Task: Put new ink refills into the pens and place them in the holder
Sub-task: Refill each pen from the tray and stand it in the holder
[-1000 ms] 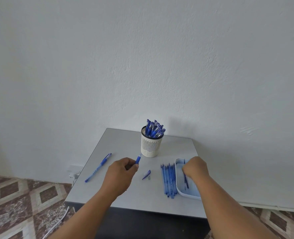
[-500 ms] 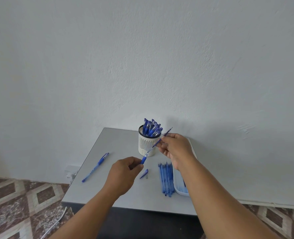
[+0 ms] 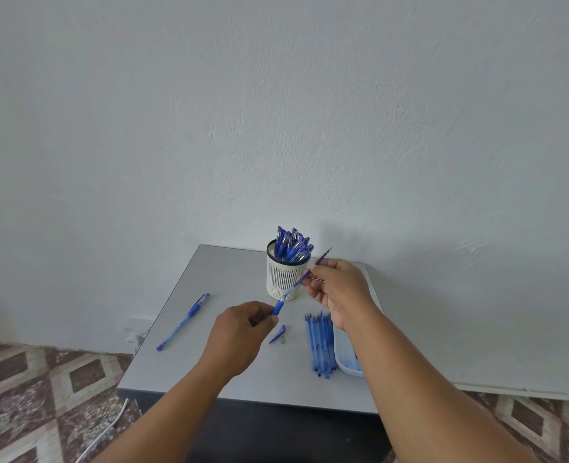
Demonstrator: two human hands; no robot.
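2 hands work above the desk: left hand pinches the pen barrel, right hand pinches the ink refill entering it, beside the pen holder.

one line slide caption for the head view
Left hand holds pen barrel while right hand feeds in a refill beside the pen holder.
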